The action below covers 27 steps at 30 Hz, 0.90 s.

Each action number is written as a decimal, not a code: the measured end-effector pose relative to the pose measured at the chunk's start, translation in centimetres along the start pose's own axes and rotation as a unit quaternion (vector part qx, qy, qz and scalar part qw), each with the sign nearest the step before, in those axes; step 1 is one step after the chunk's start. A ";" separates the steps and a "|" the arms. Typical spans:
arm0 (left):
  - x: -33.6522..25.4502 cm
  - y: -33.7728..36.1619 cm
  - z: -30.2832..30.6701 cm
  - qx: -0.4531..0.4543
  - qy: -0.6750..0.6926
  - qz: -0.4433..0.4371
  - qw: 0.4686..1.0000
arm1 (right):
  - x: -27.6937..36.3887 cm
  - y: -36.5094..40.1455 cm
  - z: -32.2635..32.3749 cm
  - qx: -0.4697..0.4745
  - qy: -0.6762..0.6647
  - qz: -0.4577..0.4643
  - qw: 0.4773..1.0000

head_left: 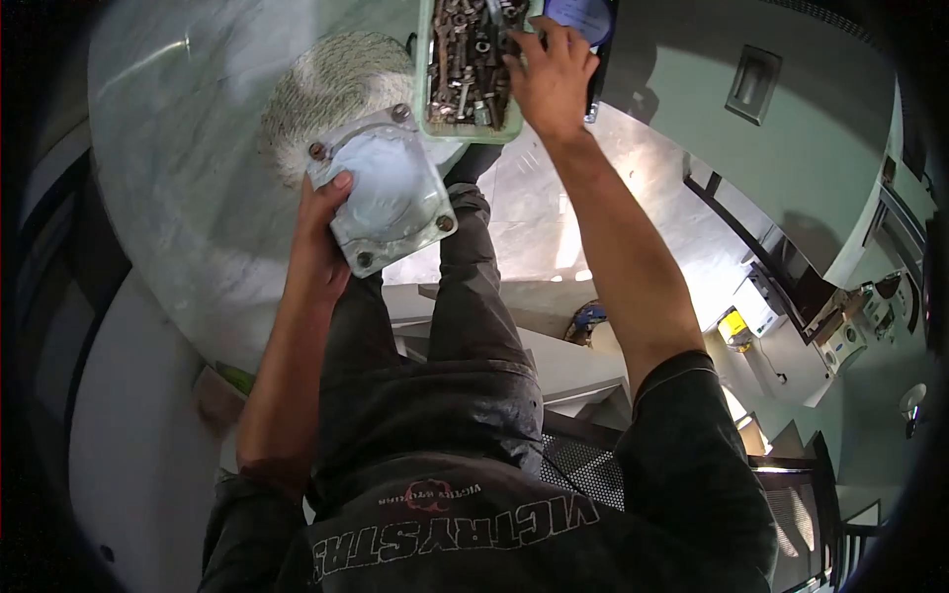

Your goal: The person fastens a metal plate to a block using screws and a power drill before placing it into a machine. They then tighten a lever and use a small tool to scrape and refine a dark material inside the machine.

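Note:
My left hand (pixel 324 222) grips the near left edge of a square metal plate (pixel 420 212), its thumb resting on top. The plate has bolts at its corners and a rounded whitish middle. It is tilted in front of my legs. Over the right side of a pale green tray (pixel 431 109) is my right hand (pixel 556 79), its fingers apart and reaching over the rim. Many rusty and shiny bolts and nuts (pixel 465 74) fill the tray. Whether the right fingertips touch any bolt, I cannot make out.
A round woven mat (pixel 331 79) lies on the marble-like surface beyond the plate. Beside the tray is a round blue object (pixel 583 18). A grey panel with a recessed handle (pixel 754 85) stands at the right. Farther right is a yellow item (pixel 733 329).

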State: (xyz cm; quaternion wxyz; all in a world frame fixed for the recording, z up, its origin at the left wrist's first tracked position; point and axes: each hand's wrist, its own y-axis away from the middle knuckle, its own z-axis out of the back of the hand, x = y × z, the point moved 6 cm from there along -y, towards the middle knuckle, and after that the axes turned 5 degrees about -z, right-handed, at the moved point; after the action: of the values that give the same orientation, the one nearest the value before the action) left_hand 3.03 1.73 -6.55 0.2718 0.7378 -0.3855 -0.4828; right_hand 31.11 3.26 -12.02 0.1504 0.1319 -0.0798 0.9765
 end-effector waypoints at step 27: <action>1.7 -0.5 -0.9 -0.019 0.002 -0.018 1.000 | 15.5 13.0 10.8 0.087 -0.384 -0.011 0.919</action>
State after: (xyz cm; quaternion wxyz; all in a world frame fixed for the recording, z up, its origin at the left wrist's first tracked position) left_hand 4.43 0.59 -7.48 0.2782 0.7402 -0.3621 -0.4935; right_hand 15.23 -6.81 1.10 0.1073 0.5099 -0.0451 0.8523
